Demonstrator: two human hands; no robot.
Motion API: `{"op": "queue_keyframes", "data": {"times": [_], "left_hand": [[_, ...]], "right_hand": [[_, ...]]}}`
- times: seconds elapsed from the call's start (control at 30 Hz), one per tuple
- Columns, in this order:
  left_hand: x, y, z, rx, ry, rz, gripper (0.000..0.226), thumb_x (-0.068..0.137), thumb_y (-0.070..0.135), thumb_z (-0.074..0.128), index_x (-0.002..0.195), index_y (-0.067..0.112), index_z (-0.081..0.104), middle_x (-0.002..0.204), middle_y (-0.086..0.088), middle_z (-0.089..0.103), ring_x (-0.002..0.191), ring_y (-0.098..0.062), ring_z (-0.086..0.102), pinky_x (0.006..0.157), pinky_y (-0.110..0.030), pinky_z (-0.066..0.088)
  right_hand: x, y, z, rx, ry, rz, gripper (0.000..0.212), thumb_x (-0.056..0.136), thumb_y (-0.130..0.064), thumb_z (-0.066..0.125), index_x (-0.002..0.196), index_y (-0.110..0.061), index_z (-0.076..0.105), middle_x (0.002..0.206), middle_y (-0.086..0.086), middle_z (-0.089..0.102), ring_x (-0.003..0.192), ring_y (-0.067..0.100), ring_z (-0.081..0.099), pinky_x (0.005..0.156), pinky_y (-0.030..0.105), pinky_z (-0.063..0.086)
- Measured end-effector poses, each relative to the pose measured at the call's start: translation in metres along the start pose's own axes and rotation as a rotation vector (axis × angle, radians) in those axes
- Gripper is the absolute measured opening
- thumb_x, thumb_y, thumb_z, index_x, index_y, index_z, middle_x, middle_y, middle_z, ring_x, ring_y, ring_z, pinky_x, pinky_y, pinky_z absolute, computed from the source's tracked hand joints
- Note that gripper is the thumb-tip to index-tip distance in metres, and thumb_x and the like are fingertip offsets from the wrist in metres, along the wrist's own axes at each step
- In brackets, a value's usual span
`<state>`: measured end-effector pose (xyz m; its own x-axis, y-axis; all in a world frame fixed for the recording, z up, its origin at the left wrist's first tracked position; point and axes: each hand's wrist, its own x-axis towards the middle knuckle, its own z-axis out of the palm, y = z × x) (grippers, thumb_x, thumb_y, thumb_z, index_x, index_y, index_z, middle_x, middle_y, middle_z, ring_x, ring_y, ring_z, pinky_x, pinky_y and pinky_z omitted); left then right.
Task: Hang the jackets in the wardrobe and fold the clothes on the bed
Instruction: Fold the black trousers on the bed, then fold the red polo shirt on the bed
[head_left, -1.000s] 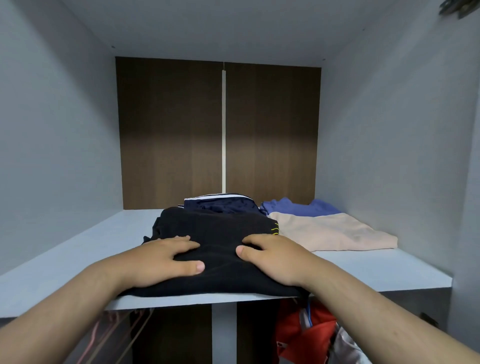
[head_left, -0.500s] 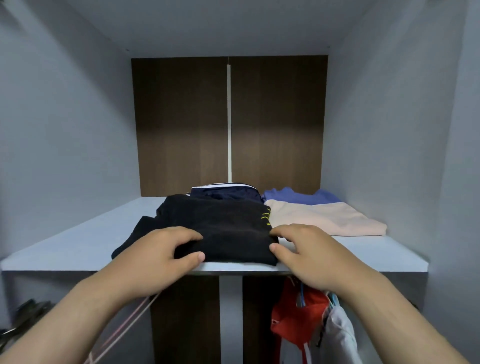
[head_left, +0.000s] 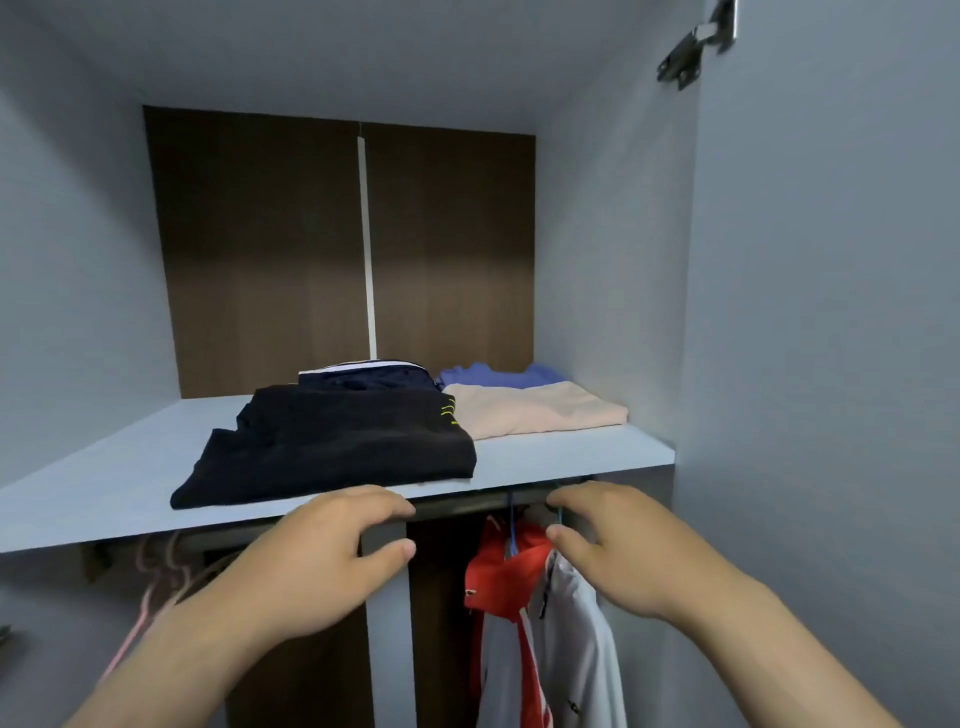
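A folded black garment (head_left: 332, 447) lies near the front of the pale blue wardrobe shelf (head_left: 571, 460). Behind it sits a folded navy piece (head_left: 369, 375). To the right lie a folded beige garment (head_left: 535, 415) and a blue one (head_left: 493, 375) behind it. My left hand (head_left: 322, 561) and my right hand (head_left: 613, 551) hover just in front of the shelf edge, fingers loosely curved, holding nothing. Below the shelf a red and white jacket (head_left: 524, 613) hangs from the rail (head_left: 457, 506).
Pink hangers (head_left: 150, 582) hang at the lower left under the shelf. Grey side walls close the compartment left and right, with a dark wooden back panel (head_left: 260, 249). A metal door hinge (head_left: 696, 44) sits at the upper right.
Both hands have let go of the black garment and drawn back off the shelf toward me. The garment stays where it was pushed. My view has pulled back and dropped.
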<state>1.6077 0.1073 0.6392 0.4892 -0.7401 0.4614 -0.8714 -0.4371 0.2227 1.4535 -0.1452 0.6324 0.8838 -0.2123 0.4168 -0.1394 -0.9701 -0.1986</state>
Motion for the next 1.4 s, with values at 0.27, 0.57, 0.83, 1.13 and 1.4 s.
{"op": "queue_keyframes", "data": {"times": [0.27,0.57,0.83,1.13,1.4], "left_hand": [[-0.051,0.028,0.054,-0.091,-0.171,0.106,0.050,0.092,0.053,0.055,0.140,0.045,0.044,0.121,0.039,0.033,0.119,0.017,0.032,0.083,0.002,0.024],[-0.087,0.148,0.125,-0.256,-0.400,0.355,0.074,0.081,0.063,0.061,0.147,0.038,0.038,0.153,0.019,0.035,0.141,0.002,0.029,0.109,-0.012,0.019],[-0.136,0.316,0.156,-0.313,-0.589,0.657,0.084,0.080,0.069,0.055,0.152,0.044,0.020,0.160,0.022,0.014,0.145,0.006,0.007,0.118,-0.021,0.011],[-0.256,0.523,0.169,-0.376,-0.772,0.915,0.090,0.070,0.080,0.044,0.151,0.045,0.022,0.159,0.025,0.014,0.146,0.005,0.005,0.121,-0.028,0.015],[-0.377,0.704,0.181,-0.392,-0.881,1.175,0.077,0.084,0.067,0.051,0.152,0.042,0.023,0.157,0.024,0.021,0.144,0.003,0.018,0.117,-0.021,0.016]], "right_hand": [[-0.109,-0.020,0.010,-0.125,-0.028,0.222,0.047,0.097,-0.045,0.046,0.139,-0.026,0.047,0.133,-0.002,0.056,0.122,0.021,0.052,0.097,0.035,0.046],[-0.301,-0.017,-0.025,-0.200,-0.059,0.633,0.055,0.097,-0.047,0.046,0.148,-0.027,0.037,0.145,-0.005,0.048,0.128,0.019,0.050,0.101,0.032,0.044],[-0.491,-0.027,-0.085,-0.284,-0.008,0.980,0.059,0.096,-0.049,0.046,0.149,-0.025,0.033,0.151,0.000,0.041,0.135,0.024,0.042,0.109,0.037,0.039],[-0.729,-0.066,-0.145,-0.244,0.003,1.368,0.058,0.095,-0.049,0.046,0.147,-0.027,0.035,0.146,0.001,0.044,0.132,0.025,0.044,0.107,0.037,0.039],[-0.925,-0.116,-0.183,-0.213,0.099,1.677,0.058,0.094,-0.048,0.046,0.147,-0.026,0.035,0.147,0.001,0.043,0.132,0.025,0.043,0.106,0.039,0.040]]}}
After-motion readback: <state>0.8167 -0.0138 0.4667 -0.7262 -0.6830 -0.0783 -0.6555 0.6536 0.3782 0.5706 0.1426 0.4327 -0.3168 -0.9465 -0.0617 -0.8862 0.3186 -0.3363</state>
